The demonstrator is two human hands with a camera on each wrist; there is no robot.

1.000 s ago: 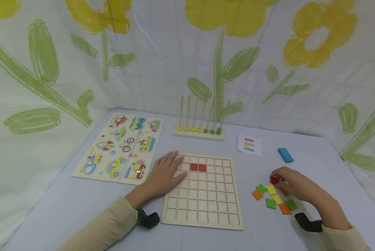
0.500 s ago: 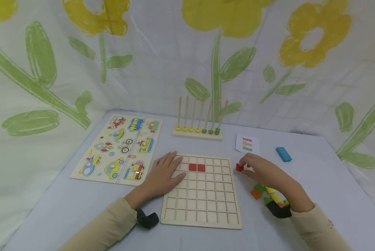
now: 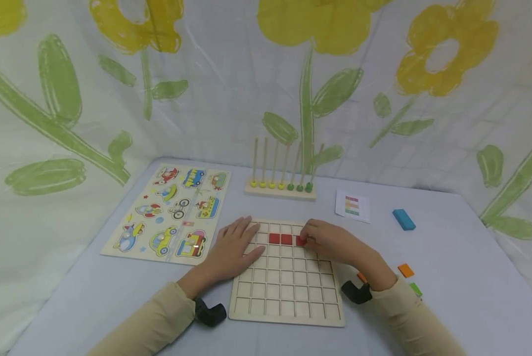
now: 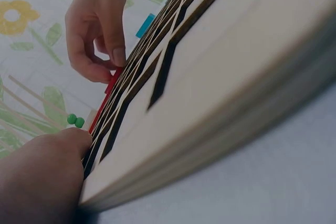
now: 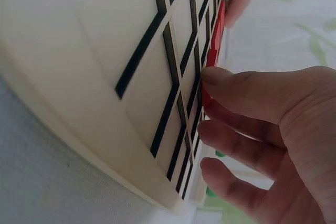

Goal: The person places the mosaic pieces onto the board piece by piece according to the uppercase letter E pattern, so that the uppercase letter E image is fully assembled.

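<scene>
A wooden grid board [image 3: 280, 292] lies flat on the table with two red square tiles [image 3: 274, 238] side by side in its second row from the back. My right hand [image 3: 332, 241] pinches a third red tile [image 3: 299, 241] between thumb and fingers, just right of those two. In the right wrist view that tile is down at the board's surface, partly covered by the thumb [image 5: 226, 80]. Across the board's left edge rests my left hand [image 3: 231, 251], fingers straight and holding no tile.
Left of the board lies a picture puzzle [image 3: 134, 242] with vehicles. Behind stands a peg rack [image 3: 280, 192] with yellow and green beads. A printed card [image 3: 353, 206] and a blue block [image 3: 404, 219] lie at the back right. Loose tiles, including an orange tile [image 3: 406, 270], lie partly hidden by the right forearm.
My right hand has carried a red tile from the loose tiles on the right, leftward onto the board beside the two red ones. The left hand has stayed on the board's edge.
</scene>
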